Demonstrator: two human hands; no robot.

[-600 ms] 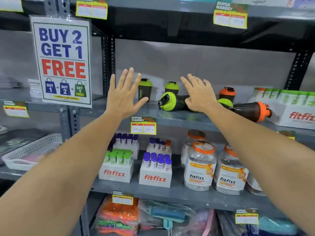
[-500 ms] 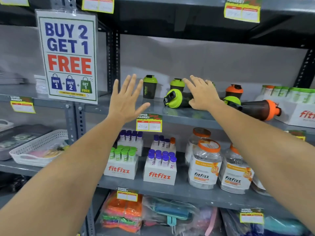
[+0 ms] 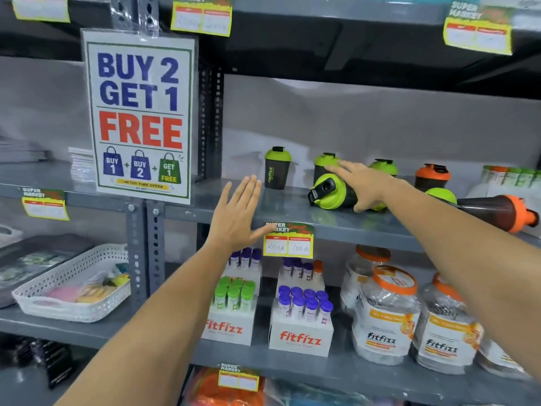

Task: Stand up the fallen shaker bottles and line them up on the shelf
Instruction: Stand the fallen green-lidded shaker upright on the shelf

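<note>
On the grey shelf (image 3: 287,213) a black shaker with a green lid (image 3: 330,194) lies on its side, lid pointing left. My right hand (image 3: 361,183) rests flat on top of its body, fingers spread. A brown shaker with an orange lid (image 3: 500,212) lies fallen further right, and a green lid (image 3: 440,195) shows behind my right forearm. Upright at the back stand a green-lidded shaker (image 3: 276,168), two more green-lidded ones (image 3: 325,164) (image 3: 383,167) and an orange-lidded one (image 3: 431,177). My left hand (image 3: 238,216) hovers open in front of the shelf edge, left of the bottles.
A "BUY 2 GET 1 FREE" sign (image 3: 140,115) hangs on the upright post at left. A box of tubes (image 3: 512,177) sits at the shelf's right end. Below are fitfizz tube boxes (image 3: 300,323) and jars (image 3: 386,317). A white basket (image 3: 73,288) sits at lower left.
My right hand has settled lower onto the fallen green-lidded shaker. My left hand has dropped from beside the upright bottle to the shelf's front edge. The view has shifted.
</note>
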